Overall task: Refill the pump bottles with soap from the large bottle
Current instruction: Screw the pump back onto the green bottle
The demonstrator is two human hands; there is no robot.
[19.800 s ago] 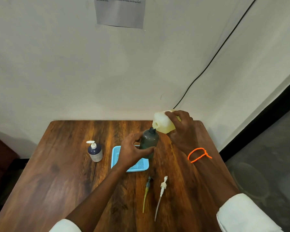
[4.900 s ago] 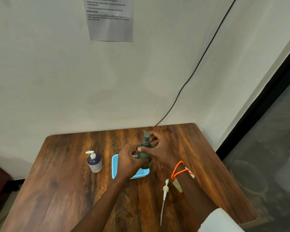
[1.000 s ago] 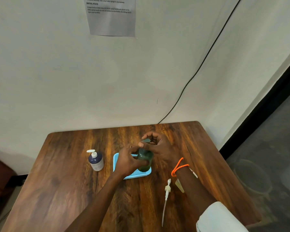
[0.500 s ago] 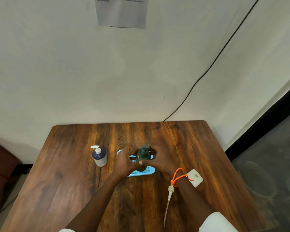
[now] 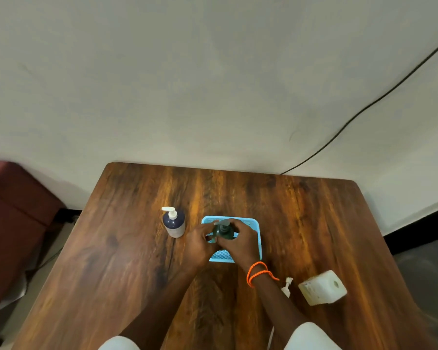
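A dark green pump bottle point(image 5: 223, 231) stands upright in the light blue tray point(image 5: 257, 231), with its pump head on top. My left hand point(image 5: 199, 245) holds the bottle from the left and my right hand point(image 5: 237, 243) grips it from the right near the neck. A dark blue pump bottle point(image 5: 173, 222) with a white pump stands on the table left of the tray. The large pale yellow soap bottle point(image 5: 323, 290) stands at the near right, its open mouth facing up. A loose white pump point(image 5: 286, 286) lies beside my right forearm, partly hidden.
The wooden table point(image 5: 127, 261) stands against a pale wall. A black cable point(image 5: 359, 112) runs down the wall to the table's back right corner. A dark red piece of furniture point(image 5: 15, 210) stands on the floor at the left.
The view has tilted down and shifted, so the large soap bottle shows fully at the near right. Both hands stay on the green bottle in the tray.
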